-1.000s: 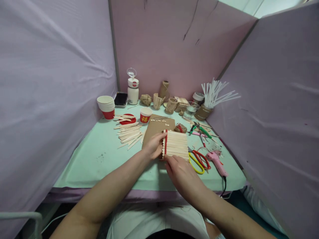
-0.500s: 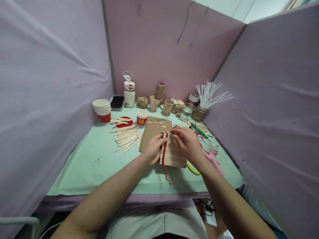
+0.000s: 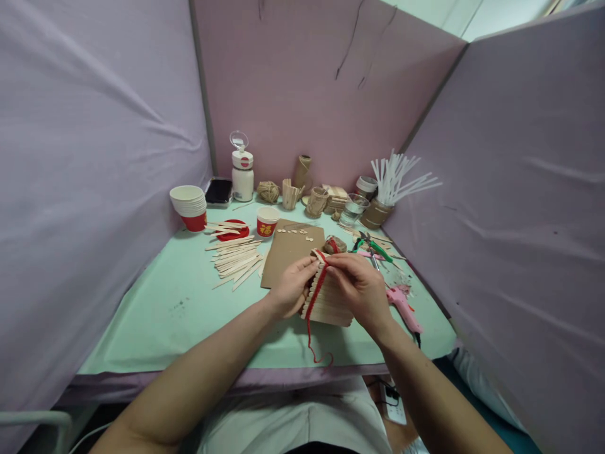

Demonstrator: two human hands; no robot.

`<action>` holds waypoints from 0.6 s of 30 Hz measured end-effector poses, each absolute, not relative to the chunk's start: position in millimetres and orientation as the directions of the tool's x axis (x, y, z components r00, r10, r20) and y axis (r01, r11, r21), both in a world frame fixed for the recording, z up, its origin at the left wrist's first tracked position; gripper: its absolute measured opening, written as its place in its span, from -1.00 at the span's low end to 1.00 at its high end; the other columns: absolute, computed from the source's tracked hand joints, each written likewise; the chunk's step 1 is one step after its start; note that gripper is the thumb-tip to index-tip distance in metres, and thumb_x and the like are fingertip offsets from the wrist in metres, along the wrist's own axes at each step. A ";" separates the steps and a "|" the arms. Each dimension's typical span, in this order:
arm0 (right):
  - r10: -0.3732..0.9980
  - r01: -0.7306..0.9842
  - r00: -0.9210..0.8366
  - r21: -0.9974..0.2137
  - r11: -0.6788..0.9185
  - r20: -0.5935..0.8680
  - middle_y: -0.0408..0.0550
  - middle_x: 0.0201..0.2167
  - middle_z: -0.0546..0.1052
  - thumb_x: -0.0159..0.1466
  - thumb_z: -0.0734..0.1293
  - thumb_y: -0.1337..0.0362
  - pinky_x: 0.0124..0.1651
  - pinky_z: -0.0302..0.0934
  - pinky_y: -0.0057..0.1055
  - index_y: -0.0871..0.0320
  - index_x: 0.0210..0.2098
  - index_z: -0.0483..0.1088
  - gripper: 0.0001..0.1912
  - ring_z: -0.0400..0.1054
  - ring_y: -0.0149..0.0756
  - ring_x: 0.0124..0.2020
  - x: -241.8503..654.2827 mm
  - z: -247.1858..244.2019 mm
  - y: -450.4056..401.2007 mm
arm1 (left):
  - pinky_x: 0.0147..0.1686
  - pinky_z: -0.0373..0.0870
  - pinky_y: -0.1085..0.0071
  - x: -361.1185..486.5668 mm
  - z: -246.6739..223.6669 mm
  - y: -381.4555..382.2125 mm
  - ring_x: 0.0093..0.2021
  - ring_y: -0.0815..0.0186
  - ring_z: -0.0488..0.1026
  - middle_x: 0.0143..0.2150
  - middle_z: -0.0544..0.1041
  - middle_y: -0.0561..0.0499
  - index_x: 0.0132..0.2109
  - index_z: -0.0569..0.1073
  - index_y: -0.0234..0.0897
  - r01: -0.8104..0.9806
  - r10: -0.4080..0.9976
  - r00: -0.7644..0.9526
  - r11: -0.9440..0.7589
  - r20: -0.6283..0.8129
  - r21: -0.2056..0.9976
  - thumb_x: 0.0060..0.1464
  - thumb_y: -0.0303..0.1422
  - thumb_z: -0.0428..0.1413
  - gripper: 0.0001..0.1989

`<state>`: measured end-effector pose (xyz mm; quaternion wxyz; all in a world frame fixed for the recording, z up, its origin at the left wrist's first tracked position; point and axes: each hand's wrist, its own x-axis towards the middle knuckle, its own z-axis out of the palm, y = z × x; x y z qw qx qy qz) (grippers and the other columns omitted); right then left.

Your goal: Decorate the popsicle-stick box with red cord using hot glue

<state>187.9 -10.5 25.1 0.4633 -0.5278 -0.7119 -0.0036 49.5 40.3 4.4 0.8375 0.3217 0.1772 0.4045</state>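
Between my hands is a panel of wooden craft sticks (image 3: pixel 331 307) laid side by side, tilted above the table. Red yarn (image 3: pixel 316 291) runs along its left side, and a loose tail curls down toward the table's front edge. My left hand (image 3: pixel 293 285) is closed around the panel's left edge. At the upper edge, my right hand (image 3: pixel 362 287) pinches the red yarn with thumb and fingertips. Just beyond the panel sits a ball of twine (image 3: pixel 334 244) with red yarn on it. A brown cardboard sheet (image 3: pixel 290 255) lies behind my left hand.
Loose craft sticks (image 3: pixel 239 260) lie left of the cardboard, near a red-and-white paper cup (image 3: pixel 267 222) and stacked cups (image 3: pixel 189 207). On the right are green-handled pliers (image 3: pixel 378 247) and a pink glue gun (image 3: pixel 405 308). A cup of water (image 3: pixel 353 211) stands at the back.
The panel has turned and tilted, showing more of its top edge. My right hand has drawn back slightly, now pinching the yarn at that edge. The twine ball has come into fuller view.
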 end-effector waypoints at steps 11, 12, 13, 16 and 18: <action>0.781 0.769 -0.038 -0.480 0.421 0.624 -0.03 -0.18 0.59 0.27 0.35 0.35 -0.01 0.31 -0.18 0.06 -0.18 0.51 -0.86 0.45 -0.19 -0.11 187.9 28.0 -14.8 | -0.35 0.34 0.52 49.9 2.8 40.5 -0.41 0.40 0.43 -0.44 0.53 0.04 -0.31 0.51 -0.34 -0.542 0.773 0.632 0.486 -0.048 0.686 -0.22 -0.25 0.40 -0.65; 0.780 0.771 -0.041 -0.477 0.422 0.624 -0.03 -0.18 0.59 0.27 0.35 0.35 0.00 0.31 -0.17 0.05 -0.19 0.50 -0.86 0.45 -0.18 -0.11 188.1 27.8 -14.6 | -0.35 0.34 0.52 49.9 2.9 40.5 -0.41 0.40 0.43 -0.44 0.53 0.04 -0.31 0.51 -0.34 -0.542 0.773 0.632 0.486 -0.049 0.685 -0.22 -0.25 0.40 -0.65; 0.779 0.774 -0.045 -0.472 0.423 0.625 -0.03 -0.18 0.59 0.27 0.35 0.35 0.00 0.31 -0.16 0.05 -0.19 0.50 -0.87 0.45 -0.17 -0.11 188.3 27.7 -14.3 | -0.34 0.35 0.52 49.8 3.0 40.3 -0.41 0.40 0.43 -0.44 0.53 0.04 -0.31 0.50 -0.34 -0.543 0.774 0.631 0.486 -0.049 0.685 -0.22 -0.25 0.40 -0.65; 0.784 0.782 -0.058 -0.461 0.421 0.617 -0.01 -0.18 0.58 0.27 0.35 0.35 0.01 0.30 -0.14 0.06 -0.20 0.49 -0.88 0.44 -0.16 -0.11 188.7 28.4 -14.2 | -0.34 0.35 0.52 49.5 3.3 39.9 -0.40 0.39 0.44 -0.43 0.53 0.03 -0.32 0.50 -0.34 -0.543 0.778 0.626 0.483 -0.051 0.687 -0.20 -0.25 0.39 -0.66; 0.797 0.781 -0.063 -0.467 0.413 0.600 -0.02 -0.17 0.57 0.27 0.34 0.35 0.00 0.30 -0.14 0.05 -0.19 0.48 -0.87 0.43 -0.16 -0.10 189.0 30.0 -14.9 | -0.35 0.35 0.53 49.4 3.6 39.7 -0.41 0.40 0.44 -0.43 0.53 0.03 -0.32 0.50 -0.34 -0.536 0.776 0.628 0.484 -0.057 0.691 -0.19 -0.26 0.38 -0.68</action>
